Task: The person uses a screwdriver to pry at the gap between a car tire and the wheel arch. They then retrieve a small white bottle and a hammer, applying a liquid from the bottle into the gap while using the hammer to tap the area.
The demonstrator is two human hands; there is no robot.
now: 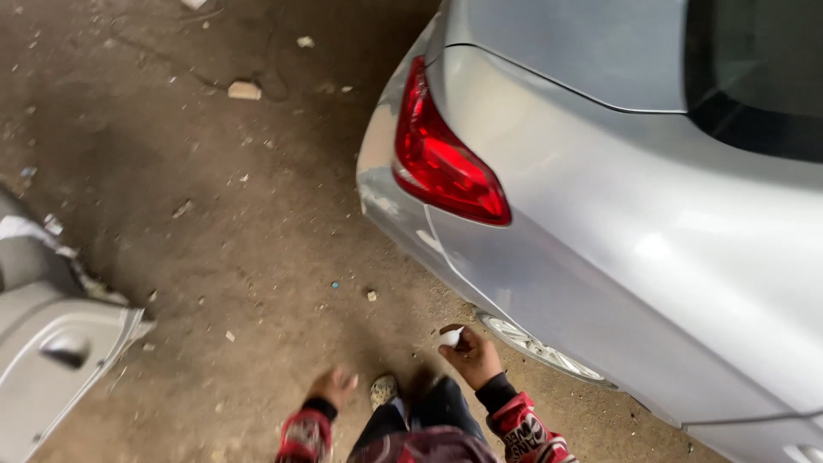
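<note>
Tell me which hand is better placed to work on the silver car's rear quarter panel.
Right. The right hand already holds a small white object and is close to the silver car, near its rear wheel. The left hand is empty and farther away.

Left hand point(333, 386) hangs low, fingers loose; right hand point(470, 353) raised, fingers curled.

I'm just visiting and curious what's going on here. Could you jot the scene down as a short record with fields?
Place: dirt floor strewn with small debris
Main thing: rear corner of a silver car with a red tail light
Right hand: holds a small white object, too small to identify, beside the rear wheel
Left hand: empty, hanging loose and blurred
At left: detached grey car door panel
Clothing: red patterned sleeves
</note>
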